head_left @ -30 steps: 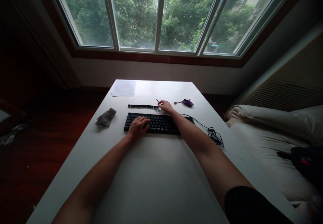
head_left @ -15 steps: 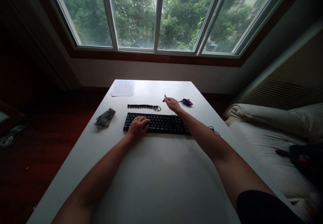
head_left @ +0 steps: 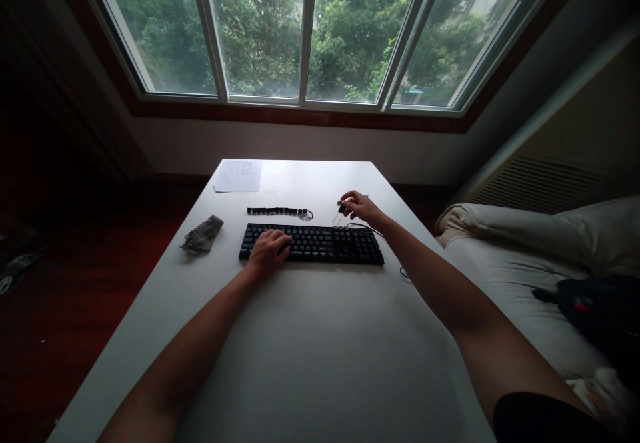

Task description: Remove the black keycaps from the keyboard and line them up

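Observation:
My left hand (head_left: 269, 251) lies over the left half of a black keyboard (head_left: 320, 243), fingers resting on the keys. Beyond the keyboard's right half, my right hand (head_left: 359, 206) is closed around a small black piece with thin wires pointing down, which looks like a wire keycap puller (head_left: 341, 209). A small grey tip shows beside its fingers. Behind the keyboard runs a row of black keycaps (head_left: 273, 210), with a round silvery piece (head_left: 305, 214) at its right end. The purple object on the right is hidden by my right hand.
The white table (head_left: 310, 336) narrows toward the window. A crumpled grey plastic bag (head_left: 203, 235) lies left of the keyboard, and printed paper (head_left: 239, 174) at the far left corner. A black cable (head_left: 404, 272) lies near my right forearm. A pale sofa (head_left: 500, 256) stands to the right.
My right hand has moved right, to where the purple object lay. The wires in its fingers pointed up before and now point down. My left hand stays on the keyboard.

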`<state>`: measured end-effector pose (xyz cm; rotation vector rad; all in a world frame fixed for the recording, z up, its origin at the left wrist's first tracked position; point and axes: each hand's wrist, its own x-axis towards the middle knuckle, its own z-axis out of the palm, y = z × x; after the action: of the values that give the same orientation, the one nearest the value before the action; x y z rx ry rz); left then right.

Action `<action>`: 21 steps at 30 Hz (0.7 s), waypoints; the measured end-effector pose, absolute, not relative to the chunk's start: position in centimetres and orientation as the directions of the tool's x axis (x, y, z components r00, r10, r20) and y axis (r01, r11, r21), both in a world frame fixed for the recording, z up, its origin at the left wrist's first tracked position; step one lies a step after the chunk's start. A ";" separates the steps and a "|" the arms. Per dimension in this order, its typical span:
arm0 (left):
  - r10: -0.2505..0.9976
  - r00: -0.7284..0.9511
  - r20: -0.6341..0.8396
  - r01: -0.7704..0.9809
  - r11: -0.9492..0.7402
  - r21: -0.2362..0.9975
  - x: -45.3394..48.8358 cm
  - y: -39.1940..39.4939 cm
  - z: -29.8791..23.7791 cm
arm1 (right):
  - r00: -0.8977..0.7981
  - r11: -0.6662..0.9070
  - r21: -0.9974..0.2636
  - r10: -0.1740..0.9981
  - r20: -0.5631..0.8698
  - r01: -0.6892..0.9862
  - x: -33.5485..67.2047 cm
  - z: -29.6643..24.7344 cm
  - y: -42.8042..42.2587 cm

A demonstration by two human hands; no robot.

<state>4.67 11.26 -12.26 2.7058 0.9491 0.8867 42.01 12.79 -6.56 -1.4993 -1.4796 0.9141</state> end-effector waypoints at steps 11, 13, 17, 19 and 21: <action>0.613 0.626 0.482 0.528 -0.788 0.316 4.5 11.4 -12.3 | -0.037 0.081 -0.836 0.997 0.073 0.543 41.1 -7.0 13.8; 0.612 0.626 0.483 0.529 -0.788 0.314 4.5 11.3 -12.3 | -0.066 0.080 -0.824 0.996 0.051 0.561 40.9 -6.8 13.8; 0.614 0.623 0.485 0.529 -0.787 0.317 4.5 11.4 -12.4 | -0.178 0.145 -0.771 0.983 0.041 0.620 40.1 -6.3 13.4; 0.612 0.625 0.484 0.526 -0.789 0.319 4.5 11.4 -12.3 | -0.194 0.194 -0.735 0.977 0.086 0.650 39.7 -6.1 12.9; 0.613 0.624 0.485 0.524 -0.789 0.322 4.5 11.4 -12.3 | -0.189 0.234 -0.701 0.972 0.143 0.674 39.3 -6.1 12.1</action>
<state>4.51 11.42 -12.28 2.6944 0.9494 0.8896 39.27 12.09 -6.09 -1.5037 -1.9391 0.6732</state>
